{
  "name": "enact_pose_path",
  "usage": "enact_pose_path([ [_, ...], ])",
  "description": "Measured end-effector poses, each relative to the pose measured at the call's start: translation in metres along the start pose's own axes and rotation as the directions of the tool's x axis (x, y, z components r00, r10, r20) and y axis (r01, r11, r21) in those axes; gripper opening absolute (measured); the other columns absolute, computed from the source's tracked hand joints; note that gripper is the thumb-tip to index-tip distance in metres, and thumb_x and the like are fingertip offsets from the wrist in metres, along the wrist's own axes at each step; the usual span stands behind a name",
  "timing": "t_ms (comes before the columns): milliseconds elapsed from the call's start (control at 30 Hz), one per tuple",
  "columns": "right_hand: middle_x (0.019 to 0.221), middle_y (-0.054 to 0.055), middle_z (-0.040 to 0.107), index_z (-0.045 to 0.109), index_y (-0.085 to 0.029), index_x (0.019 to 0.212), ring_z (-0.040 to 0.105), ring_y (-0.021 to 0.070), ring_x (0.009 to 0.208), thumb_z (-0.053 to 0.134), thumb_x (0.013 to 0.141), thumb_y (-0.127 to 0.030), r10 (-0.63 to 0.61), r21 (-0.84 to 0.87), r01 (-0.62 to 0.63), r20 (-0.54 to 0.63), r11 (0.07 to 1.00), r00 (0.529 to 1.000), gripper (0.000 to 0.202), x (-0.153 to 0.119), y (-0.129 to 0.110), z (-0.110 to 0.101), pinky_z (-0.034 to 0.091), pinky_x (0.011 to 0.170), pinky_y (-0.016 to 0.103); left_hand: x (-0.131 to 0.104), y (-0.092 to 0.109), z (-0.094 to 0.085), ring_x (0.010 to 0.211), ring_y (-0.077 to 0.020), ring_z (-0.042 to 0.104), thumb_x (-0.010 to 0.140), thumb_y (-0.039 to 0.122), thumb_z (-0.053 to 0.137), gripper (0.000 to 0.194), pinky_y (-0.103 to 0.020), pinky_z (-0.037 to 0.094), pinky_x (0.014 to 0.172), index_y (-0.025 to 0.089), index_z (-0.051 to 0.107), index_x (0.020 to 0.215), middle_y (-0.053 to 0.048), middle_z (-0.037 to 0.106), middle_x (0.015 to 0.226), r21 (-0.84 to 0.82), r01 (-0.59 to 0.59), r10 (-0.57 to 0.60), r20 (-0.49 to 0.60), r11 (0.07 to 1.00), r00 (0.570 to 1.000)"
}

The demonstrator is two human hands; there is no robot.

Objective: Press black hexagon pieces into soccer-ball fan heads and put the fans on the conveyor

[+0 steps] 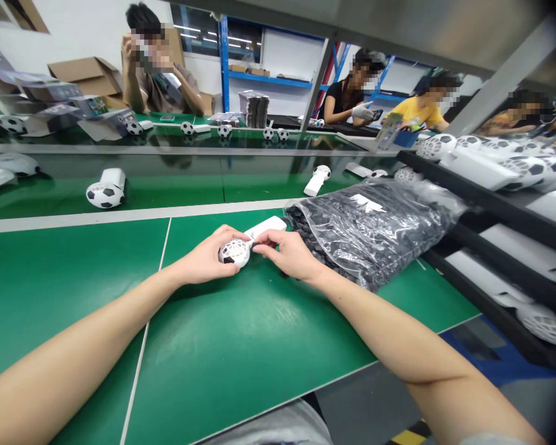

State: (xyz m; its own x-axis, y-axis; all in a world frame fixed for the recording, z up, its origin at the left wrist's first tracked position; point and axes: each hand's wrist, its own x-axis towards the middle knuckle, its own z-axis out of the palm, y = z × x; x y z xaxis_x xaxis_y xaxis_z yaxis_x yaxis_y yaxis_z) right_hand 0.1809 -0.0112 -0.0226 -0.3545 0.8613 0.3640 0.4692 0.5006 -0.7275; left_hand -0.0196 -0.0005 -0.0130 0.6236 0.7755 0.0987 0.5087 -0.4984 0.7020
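A handheld fan with a soccer-ball head (235,253) and a white handle (267,228) lies tilted over the green tabletop in front of me. My left hand (212,254) is closed around the ball head, thumb below and fingers above. With thumb and forefinger, my right hand (291,252) pinches a small black piece (254,246) against the neck, where head meets handle. The exact shape of that piece is mostly covered by my fingertips. Just right of my right hand lies a clear plastic bag (375,225) full of small black pieces.
Black trays (495,210) stacked with white soccer-ball fans stand at the right. Beyond the table's pale edge, a green conveyor (176,190) carries several fans, including one at the left (105,194). Co-workers sit across it. Cartons (87,75) are at the back left.
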Motion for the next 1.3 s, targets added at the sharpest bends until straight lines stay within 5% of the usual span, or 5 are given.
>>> enact_pose_path([
  [367, 0.067, -0.001, 0.063, 0.059, -0.017, 0.076, 0.056, 0.0093, 0.060, 0.055, 0.077, -0.020, 0.060, -0.051, -0.061, -0.013, 0.997, 0.998, 0.005, 0.002, 0.008, -0.004, 0.043, 0.060, 0.022, 0.000, -0.001, -0.001, 0.094, -0.0186, 0.049, 0.066, 0.022, 0.058, 0.047, -0.031, 0.041, 0.084, 0.025, 0.048, 0.113, -0.002, 0.042, 0.108, 0.016, 0.001, -0.001, 0.009, 1.000, 1.000],
  [600, 0.067, 0.001, 0.065, 0.063, -0.018, 0.069, 0.057, 0.0125, 0.063, 0.057, 0.076, -0.019, 0.146, -0.340, -0.095, 0.129, 0.935, 0.981, 0.009, 0.004, 0.002, -0.023, 0.042, 0.060, 0.024, -0.001, -0.003, 0.000, 0.098, -0.0207, 0.048, 0.066, 0.023, 0.057, 0.048, -0.034, 0.041, 0.085, 0.026, 0.047, 0.113, -0.002, 0.042, 0.111, 0.016, 0.021, -0.020, -0.003, 1.000, 1.000],
  [867, 0.089, 0.004, 0.065, 0.066, -0.023, 0.083, 0.058, 0.0195, 0.079, 0.058, 0.077, -0.031, 0.187, -0.588, -0.057, 0.162, 0.807, 0.969, 0.012, 0.000, 0.007, -0.004, 0.041, 0.063, 0.029, 0.000, -0.001, 0.005, 0.098, -0.0208, 0.048, 0.065, 0.021, 0.056, 0.050, -0.035, 0.039, 0.087, 0.024, 0.046, 0.114, -0.003, 0.044, 0.111, 0.010, 0.061, -0.060, -0.069, 0.998, 0.996],
  [1167, 0.068, -0.001, 0.058, 0.053, -0.017, 0.070, 0.049, 0.0100, 0.060, 0.058, 0.073, -0.020, 0.181, -0.360, -0.091, 0.224, 0.928, 0.958, 0.007, -0.001, 0.013, -0.007, 0.035, 0.057, 0.022, 0.000, -0.001, 0.003, 0.100, -0.0215, 0.047, 0.065, 0.022, 0.055, 0.049, -0.037, 0.039, 0.088, 0.025, 0.045, 0.114, -0.003, 0.043, 0.113, 0.004, 0.063, -0.062, -0.055, 0.998, 0.997],
  [1300, 0.072, -0.001, 0.058, 0.054, -0.017, 0.079, 0.052, 0.0101, 0.065, 0.054, 0.076, -0.017, 0.069, -0.188, -0.024, 0.240, 0.982, 0.968, 0.003, -0.001, 0.005, -0.008, 0.038, 0.061, 0.022, 0.000, -0.001, 0.001, 0.096, -0.0209, 0.049, 0.065, 0.024, 0.056, 0.048, -0.035, 0.041, 0.084, 0.024, 0.046, 0.113, -0.003, 0.044, 0.110, -0.016, 0.058, -0.058, -0.032, 0.998, 0.998],
])
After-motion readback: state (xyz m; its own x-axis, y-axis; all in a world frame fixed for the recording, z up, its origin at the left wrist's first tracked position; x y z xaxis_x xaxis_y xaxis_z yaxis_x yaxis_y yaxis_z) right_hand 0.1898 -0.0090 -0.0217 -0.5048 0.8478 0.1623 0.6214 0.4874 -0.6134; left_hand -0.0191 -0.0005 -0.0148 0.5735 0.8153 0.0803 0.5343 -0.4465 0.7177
